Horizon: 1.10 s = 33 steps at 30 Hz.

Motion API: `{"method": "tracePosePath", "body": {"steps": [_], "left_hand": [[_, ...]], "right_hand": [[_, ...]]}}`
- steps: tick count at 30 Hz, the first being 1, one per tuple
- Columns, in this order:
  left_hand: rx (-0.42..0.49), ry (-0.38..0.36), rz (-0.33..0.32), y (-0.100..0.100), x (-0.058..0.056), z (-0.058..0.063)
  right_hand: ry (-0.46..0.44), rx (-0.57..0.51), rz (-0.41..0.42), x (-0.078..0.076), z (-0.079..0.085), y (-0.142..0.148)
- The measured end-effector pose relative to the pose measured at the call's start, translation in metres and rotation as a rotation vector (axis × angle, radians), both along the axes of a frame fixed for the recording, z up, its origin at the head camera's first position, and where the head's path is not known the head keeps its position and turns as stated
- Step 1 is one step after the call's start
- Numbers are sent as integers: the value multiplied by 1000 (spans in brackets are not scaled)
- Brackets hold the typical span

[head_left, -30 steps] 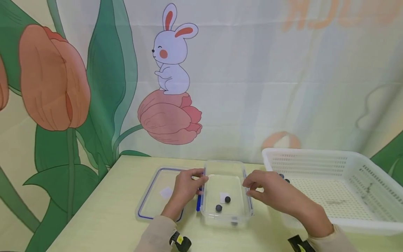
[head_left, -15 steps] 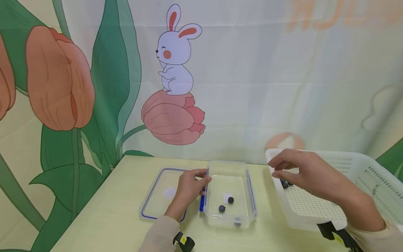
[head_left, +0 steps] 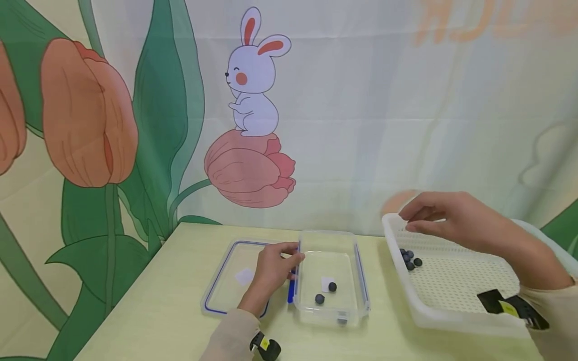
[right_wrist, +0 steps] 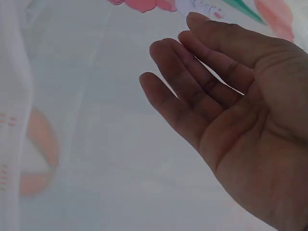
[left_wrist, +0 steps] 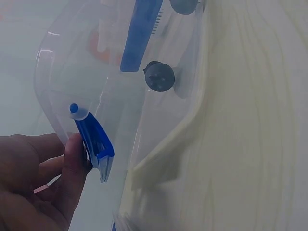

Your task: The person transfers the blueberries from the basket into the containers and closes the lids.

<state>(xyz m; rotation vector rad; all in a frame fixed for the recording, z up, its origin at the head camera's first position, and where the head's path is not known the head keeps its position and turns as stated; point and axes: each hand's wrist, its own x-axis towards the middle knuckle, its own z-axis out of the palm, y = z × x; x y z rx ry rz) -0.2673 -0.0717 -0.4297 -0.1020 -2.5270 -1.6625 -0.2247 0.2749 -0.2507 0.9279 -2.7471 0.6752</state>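
Observation:
In the head view, a clear plastic container (head_left: 311, 268) stands on the table, two blueberries (head_left: 319, 299) visible on its floor. A dark spot (head_left: 342, 321) shows through its front wall; I cannot tell if it is another berry. My left hand (head_left: 271, 271) grips the container's left rim. The left wrist view puts the thumb beside a blue locking clip (left_wrist: 98, 144). Above the left part of a white basket (head_left: 456, 323) hovers my right hand (head_left: 469, 220), holding nothing; the right wrist view shows its fingers (right_wrist: 173, 72) loosely bent and apart.
Several blueberries (head_left: 410, 265) cluster at the basket's left end. A clear lid with a blue seal (head_left: 217, 268) lies flat left of the container, partly behind the left forearm. A printed curtain (head_left: 334, 125) hangs behind the pale table (head_left: 149, 306).
My right hand has left the container's right side and moved right and up to above the basket, uncovering the berries there. The left hand keeps its grip; the view has shifted slightly.

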Motion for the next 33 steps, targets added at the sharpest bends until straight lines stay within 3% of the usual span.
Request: {"method": "tracePosePath", "body": {"steps": [5, 19, 33], "left_hand": [[1, 0, -2, -1, 1, 0], [16, 2, -1, -1, 1, 1], [18, 0, -1, -2, 0, 0]], "right_hand": [[-126, 7, -65, -23, -4, 12], [-268, 18, -140, -73, -36, 40], [-438, -12, -155, -109, -83, 71]]}}
